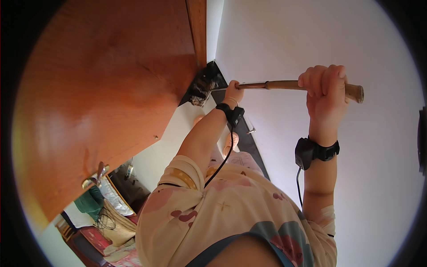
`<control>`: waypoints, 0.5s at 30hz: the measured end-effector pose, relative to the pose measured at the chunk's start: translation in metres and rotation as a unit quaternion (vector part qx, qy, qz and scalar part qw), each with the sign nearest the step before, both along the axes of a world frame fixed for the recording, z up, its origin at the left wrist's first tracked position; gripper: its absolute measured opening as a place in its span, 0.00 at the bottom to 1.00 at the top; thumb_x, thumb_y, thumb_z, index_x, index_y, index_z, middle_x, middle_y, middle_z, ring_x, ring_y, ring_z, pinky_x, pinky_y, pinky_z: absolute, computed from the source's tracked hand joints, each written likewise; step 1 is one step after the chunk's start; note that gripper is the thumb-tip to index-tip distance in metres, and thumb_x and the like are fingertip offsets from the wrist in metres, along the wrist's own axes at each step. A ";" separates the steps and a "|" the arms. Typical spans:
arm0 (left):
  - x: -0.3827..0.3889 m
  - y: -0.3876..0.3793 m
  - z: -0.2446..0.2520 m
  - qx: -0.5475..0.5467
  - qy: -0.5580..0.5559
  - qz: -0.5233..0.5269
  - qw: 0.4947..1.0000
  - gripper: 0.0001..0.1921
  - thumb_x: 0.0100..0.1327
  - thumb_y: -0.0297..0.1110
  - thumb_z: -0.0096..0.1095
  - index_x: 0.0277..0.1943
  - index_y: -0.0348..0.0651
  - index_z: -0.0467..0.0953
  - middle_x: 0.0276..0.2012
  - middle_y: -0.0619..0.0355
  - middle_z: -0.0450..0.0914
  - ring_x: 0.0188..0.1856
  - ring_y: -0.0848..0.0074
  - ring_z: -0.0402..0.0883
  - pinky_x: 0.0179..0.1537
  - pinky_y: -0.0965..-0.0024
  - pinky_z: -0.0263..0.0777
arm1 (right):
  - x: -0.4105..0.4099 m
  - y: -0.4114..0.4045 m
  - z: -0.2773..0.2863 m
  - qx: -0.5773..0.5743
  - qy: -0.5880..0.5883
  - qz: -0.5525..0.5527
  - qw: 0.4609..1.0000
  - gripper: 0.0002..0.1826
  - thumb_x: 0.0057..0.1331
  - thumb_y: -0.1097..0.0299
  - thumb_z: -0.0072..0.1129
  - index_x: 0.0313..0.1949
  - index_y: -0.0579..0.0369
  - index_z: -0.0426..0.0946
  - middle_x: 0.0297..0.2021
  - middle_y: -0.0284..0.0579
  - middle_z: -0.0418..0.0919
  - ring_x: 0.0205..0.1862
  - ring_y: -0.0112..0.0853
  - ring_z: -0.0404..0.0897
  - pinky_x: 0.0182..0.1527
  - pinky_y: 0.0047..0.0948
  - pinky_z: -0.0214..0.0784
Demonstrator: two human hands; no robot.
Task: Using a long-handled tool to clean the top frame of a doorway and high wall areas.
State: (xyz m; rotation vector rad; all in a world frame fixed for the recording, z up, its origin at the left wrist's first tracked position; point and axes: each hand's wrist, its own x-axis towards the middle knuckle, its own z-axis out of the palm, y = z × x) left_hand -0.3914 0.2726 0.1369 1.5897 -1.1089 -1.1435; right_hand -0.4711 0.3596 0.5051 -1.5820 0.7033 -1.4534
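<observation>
Both of my hands grip one long pole with a brown handle, running from upper right down toward the floor corner. My right hand is closed around it near its thick end, against the white wall behind. Farther down, my left hand wraps the thinner part of the pole. Beyond my left hand, the pole's thin lower part leads to a frayed, pale and dark head at the dark floor edge behind the door. What kind of tool it is, I cannot tell. Each wrist wears a black strapped device with a cable.
A glossy brown wooden door with a metal handle stands open at left. A small metal doorstop sticks out from the dark skirting on the right. Cloths and bedding lie at lower left. My shoes stand on the pale floor.
</observation>
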 end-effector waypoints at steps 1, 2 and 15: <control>0.000 -0.001 0.005 -0.009 -0.017 -0.004 1.000 0.11 0.60 0.37 0.51 0.41 0.39 0.69 0.26 0.50 0.75 0.27 0.64 0.74 0.31 0.66 0.68 | -0.002 0.000 0.001 -0.016 -0.001 0.018 1.000 0.24 0.70 0.57 0.40 0.16 0.51 0.53 0.11 0.33 0.54 0.16 0.25 0.55 0.25 0.28 0.59; -0.001 -0.002 0.010 -0.019 -0.034 -0.009 0.999 0.11 0.60 0.36 0.49 0.41 0.40 0.70 0.26 0.49 0.75 0.27 0.63 0.74 0.31 0.65 0.68 | -0.006 0.002 0.002 -0.015 -0.003 0.015 1.000 0.24 0.70 0.57 0.40 0.16 0.51 0.53 0.11 0.33 0.54 0.16 0.25 0.55 0.25 0.28 0.59; -0.016 0.026 0.015 0.016 -0.009 -0.013 1.000 0.08 0.60 0.35 0.50 0.37 0.40 0.68 0.26 0.47 0.75 0.29 0.59 0.75 0.33 0.63 0.68 | -0.046 -0.007 0.016 -0.001 0.026 0.081 0.996 0.25 0.71 0.58 0.35 0.15 0.51 0.52 0.09 0.34 0.51 0.12 0.25 0.51 0.20 0.27 0.53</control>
